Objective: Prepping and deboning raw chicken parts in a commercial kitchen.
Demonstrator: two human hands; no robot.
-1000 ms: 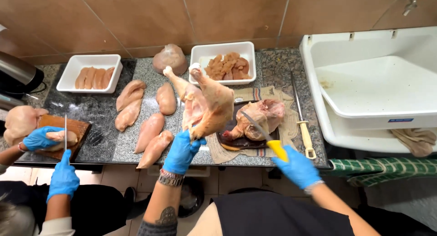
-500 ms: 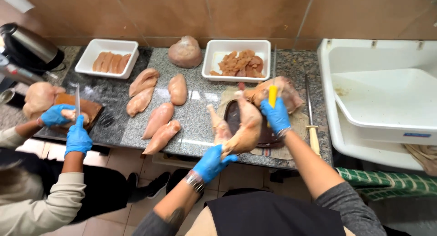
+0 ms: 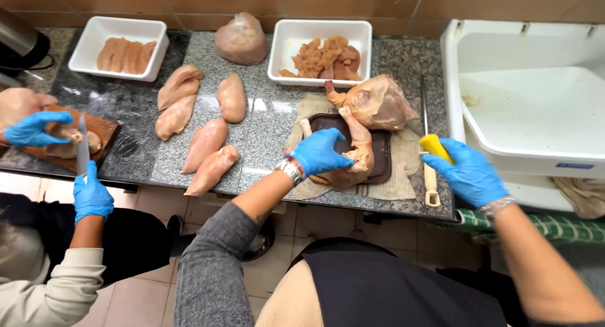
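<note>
My left hand (image 3: pixel 318 152), in a blue glove, grips a raw chicken piece (image 3: pixel 358 144) lying on a dark cutting board (image 3: pixel 380 160). A skinned chicken carcass (image 3: pixel 378 100) rests at the board's far edge. To the right of the board, my gloved right hand (image 3: pixel 469 174) holds a yellow-handled knife (image 3: pixel 435 147) by its handle; the blade is hidden from me. A beige cloth (image 3: pixel 403 185) lies under the board.
Several raw chicken breasts (image 3: pixel 205 141) lie on the granite counter (image 3: pixel 271 125). Two white trays (image 3: pixel 91 46) (image 3: pixel 280 50) of cut meat and a wrapped lump (image 3: pixel 241 38) stand at the back. A white sink (image 3: pixel 535 113) is at right. A cream-handled tool (image 3: pixel 430 187) lies on the cloth. A co-worker's gloved hands (image 3: pixel 38 128) work with a knife (image 3: pixel 83 147) at left.
My left hand has lowered the chicken piece from the air onto the dark board. My right hand has moved off the carcass out to the right with the knife.
</note>
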